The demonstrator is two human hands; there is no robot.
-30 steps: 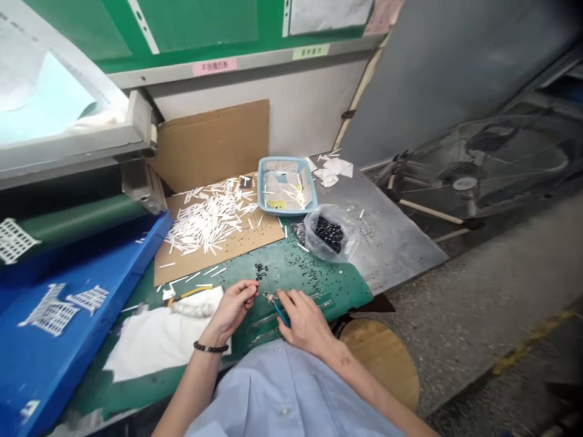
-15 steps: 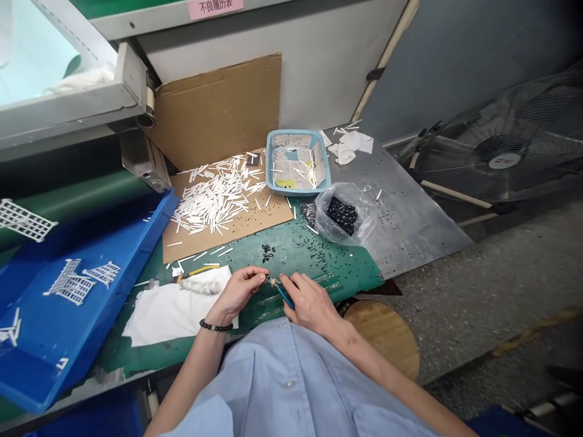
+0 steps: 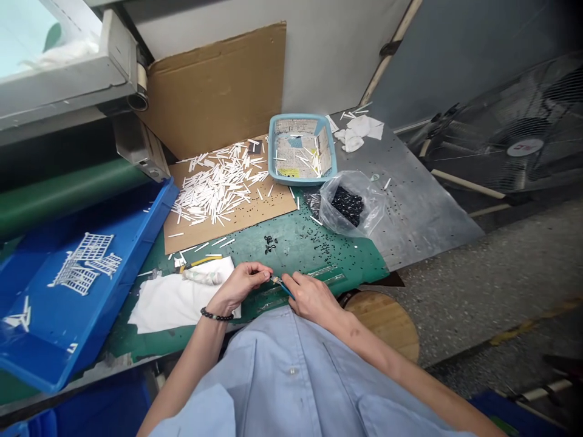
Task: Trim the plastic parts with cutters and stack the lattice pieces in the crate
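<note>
Green tabletop point(image 3: 248, 249): right hand point(image 3: 314, 298) grasps blue-handled tool point(image 3: 286, 290), tip slanting toward adjacent left hand point(image 3: 241, 284), fingers pinched, contents indiscernible.

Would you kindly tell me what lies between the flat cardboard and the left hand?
The head view shows black pieces and some white strips on the green surface between the cardboard and left hand.

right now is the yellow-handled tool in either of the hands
No, the yellow-handled tool lies by the white cloth, apart from both hands.
</note>
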